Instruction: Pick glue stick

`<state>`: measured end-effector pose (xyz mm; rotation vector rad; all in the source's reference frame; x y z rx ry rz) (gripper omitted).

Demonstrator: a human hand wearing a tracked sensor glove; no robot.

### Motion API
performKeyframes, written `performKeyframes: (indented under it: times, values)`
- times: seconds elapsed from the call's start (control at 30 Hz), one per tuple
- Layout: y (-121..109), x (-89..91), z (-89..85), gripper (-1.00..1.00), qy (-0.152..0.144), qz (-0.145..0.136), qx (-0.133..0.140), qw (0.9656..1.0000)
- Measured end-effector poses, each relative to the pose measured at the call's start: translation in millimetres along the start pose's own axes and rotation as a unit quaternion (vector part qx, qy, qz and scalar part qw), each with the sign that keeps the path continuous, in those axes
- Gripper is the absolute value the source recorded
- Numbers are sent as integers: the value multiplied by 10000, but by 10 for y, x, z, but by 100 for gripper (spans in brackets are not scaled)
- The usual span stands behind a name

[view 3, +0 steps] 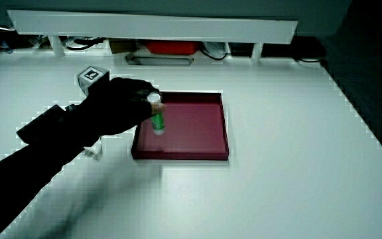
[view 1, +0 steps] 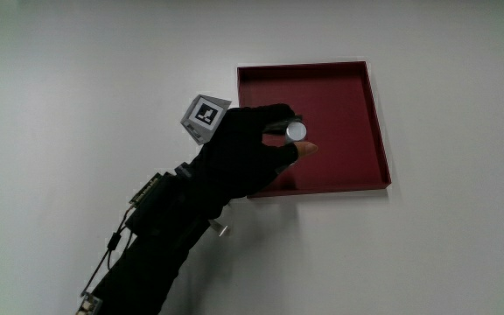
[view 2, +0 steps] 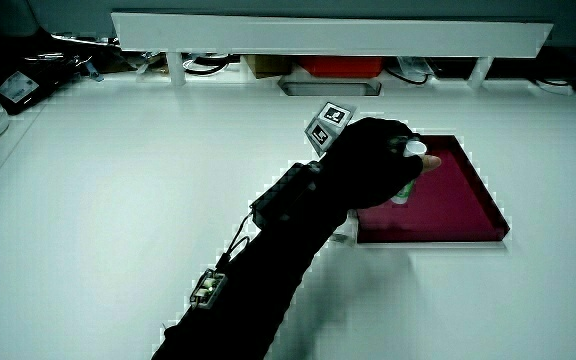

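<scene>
The glue stick (view 3: 156,117) is a green tube with a white cap (view 1: 297,131), held upright over the dark red tray (view 1: 357,105). The gloved hand (view 1: 252,153) is shut on it, thumb and fingers pinching just under the cap. In a side view the stick's lower end (view 2: 400,194) hangs just above the tray floor or rests on it; I cannot tell which. The hand (view 2: 373,160) reaches over the tray's edge nearest the forearm. A patterned cube (view 1: 205,116) sits on the back of the hand (view 3: 121,106).
The red tray (view 3: 197,154) is shallow with low walls and holds nothing else. A small metal piece (view 1: 223,230) lies on the white table beside the forearm. A low white partition (view 2: 328,35) runs along the table's edge farthest from the person, with clutter under it.
</scene>
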<state>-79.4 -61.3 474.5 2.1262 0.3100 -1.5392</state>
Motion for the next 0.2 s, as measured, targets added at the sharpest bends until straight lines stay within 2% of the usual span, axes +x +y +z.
performKeyframes:
  times: [0.1,0.13,0.17,0.2]
  values:
    - [-99,78,106,100,-356,-67,19,9993]
    - [-139,108,153,100,-350,-27,73,9994]
    - [-167,103,195,100,-415,-155,92,9990]
    - [-198,104,247,100,-287,-153,188,9993]
